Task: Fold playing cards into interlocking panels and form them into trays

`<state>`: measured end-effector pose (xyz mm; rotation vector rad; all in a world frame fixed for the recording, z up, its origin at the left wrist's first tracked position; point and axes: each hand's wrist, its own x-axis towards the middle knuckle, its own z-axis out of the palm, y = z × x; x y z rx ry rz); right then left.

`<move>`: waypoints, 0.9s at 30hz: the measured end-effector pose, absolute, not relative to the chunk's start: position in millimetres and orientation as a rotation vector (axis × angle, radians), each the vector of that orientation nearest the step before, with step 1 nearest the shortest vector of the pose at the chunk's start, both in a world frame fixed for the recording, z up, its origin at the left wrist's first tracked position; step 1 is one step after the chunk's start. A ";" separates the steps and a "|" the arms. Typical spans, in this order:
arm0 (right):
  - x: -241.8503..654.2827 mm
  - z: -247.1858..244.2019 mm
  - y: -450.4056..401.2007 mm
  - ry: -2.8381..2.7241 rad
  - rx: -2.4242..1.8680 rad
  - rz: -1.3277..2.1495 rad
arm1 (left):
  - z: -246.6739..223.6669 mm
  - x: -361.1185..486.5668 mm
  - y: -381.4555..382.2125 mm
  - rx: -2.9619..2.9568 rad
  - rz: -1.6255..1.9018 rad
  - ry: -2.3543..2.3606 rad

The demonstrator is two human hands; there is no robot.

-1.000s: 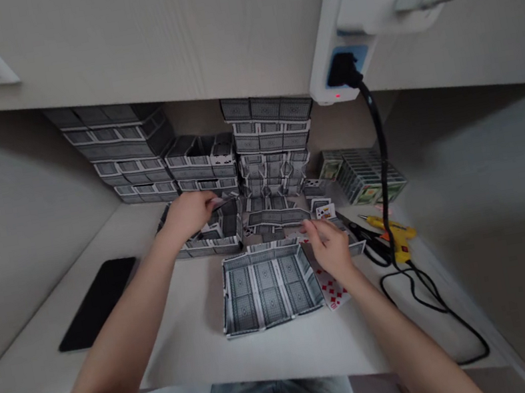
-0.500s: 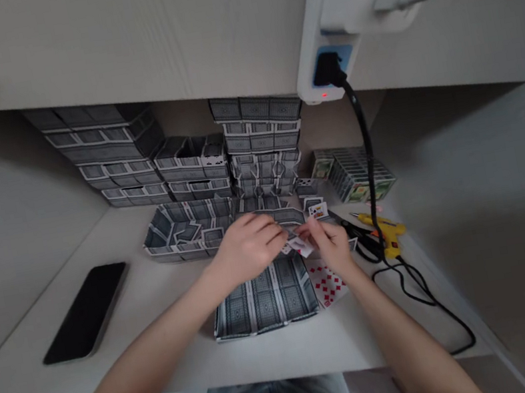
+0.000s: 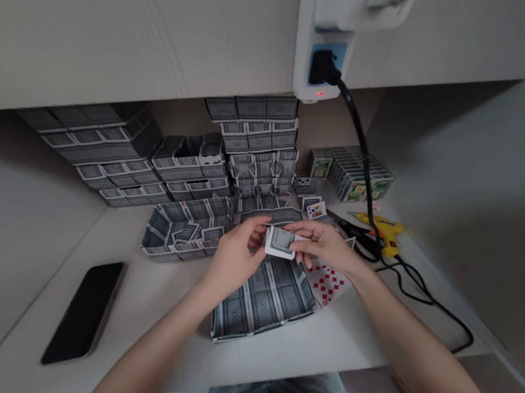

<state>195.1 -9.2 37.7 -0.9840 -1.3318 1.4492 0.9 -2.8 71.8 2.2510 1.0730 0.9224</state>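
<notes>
A small stack of playing cards point(image 3: 279, 241), back side up, is held between both hands above the desk. My right hand point(image 3: 324, 244) pinches its right side, thumb on top. The fingers of my left hand point(image 3: 236, 252) are closed at the stack's left edge. Just below the hands lies a shallow tray made of cards point(image 3: 260, 298), with red diamond cards point(image 3: 327, 282) against its right side. Behind my left hand, an open card-built box point(image 3: 157, 235) has loose cards inside.
Card-built boxes point(image 3: 105, 143) are stacked along the back. A black phone point(image 3: 84, 312) lies at left. On the right are a yellow glue gun point(image 3: 386, 230), black scissors point(image 3: 363, 243), a black cable point(image 3: 365, 158) and packed card decks point(image 3: 357, 173). A power strip point(image 3: 316, 72) hangs above.
Both hands have come together around a stack of cards, now showing its patterned back. Earlier, the cards between the hands showed white faces. The view has shifted slightly.
</notes>
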 end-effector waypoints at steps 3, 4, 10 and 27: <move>194.2 36.5 -8.9 -1.368 -0.985 1.458 | 64.3 -4.8 -2.4 2.055 0.889 1.083; 193.8 36.3 -9.0 -1.385 -0.990 1.457 | 62.7 -6.8 -2.7 2.028 0.884 1.088; 190.9 35.3 -11.9 -1.493 -1.065 1.421 | 65.5 -14.1 -10.9 2.120 0.847 1.200; 209.6 37.2 -3.1 -1.226 -1.148 1.272 | 67.0 -48.4 -22.7 2.462 0.348 1.322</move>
